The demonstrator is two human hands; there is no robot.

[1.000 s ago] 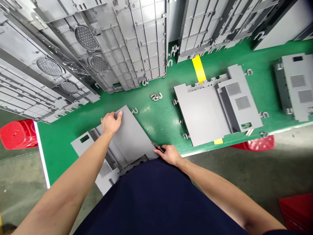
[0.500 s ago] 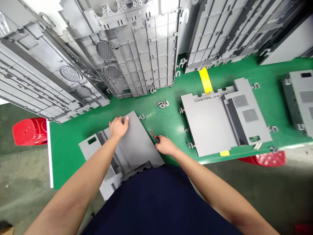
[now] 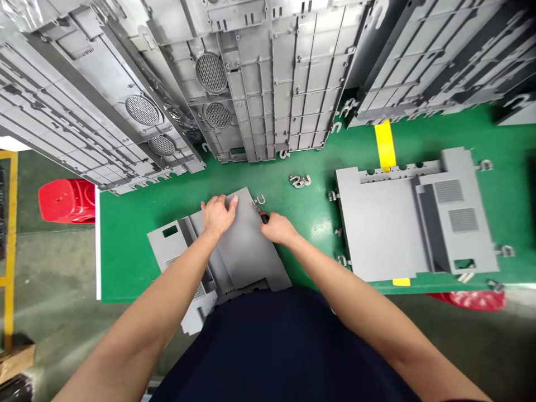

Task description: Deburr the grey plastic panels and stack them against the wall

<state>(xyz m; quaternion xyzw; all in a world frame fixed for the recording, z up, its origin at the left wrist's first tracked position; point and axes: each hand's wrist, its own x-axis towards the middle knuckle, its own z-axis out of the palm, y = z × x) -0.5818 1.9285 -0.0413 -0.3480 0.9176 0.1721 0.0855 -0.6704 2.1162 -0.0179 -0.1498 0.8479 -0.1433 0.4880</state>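
1. While spread flat on a grey moulded rectangular panel (image 3: 251,262), left hand (image 3: 218,215) pressing near the panel's far edge; fingers (image 3: 229,205) wide apart, nothing gripped.
2. Right hand (image 3: 278,229) just beside that panel's far corner, its fingers closed narrow around small pliers with a red-and-black handle (image 3: 263,216); plier tips near a U-shaped metal clip (image 3: 259,199), apparently not touching it.
3. Panel position: lying on a green-topped worktop (image 3: 125,268) at its near edge, lower corner jutting past the edge, beside a navy shirt (image 3: 272,346).
4. Progress, as judged: metal clips along the edges of a second grey panel (image 3: 389,234) to the right, none visible on the near panel's exposed edges; a small heap of loose silver clips (image 3: 300,181) on the worktop, unplaced.
5. Around: ribbed grey panels with round mesh grilles (image 3: 268,84) along the far side, well beyond both hands; strip of yellow tape (image 3: 385,145) beyond the second panel; red plastic stool (image 3: 66,201) past the left end. No obstacle seen between pliers and clip.
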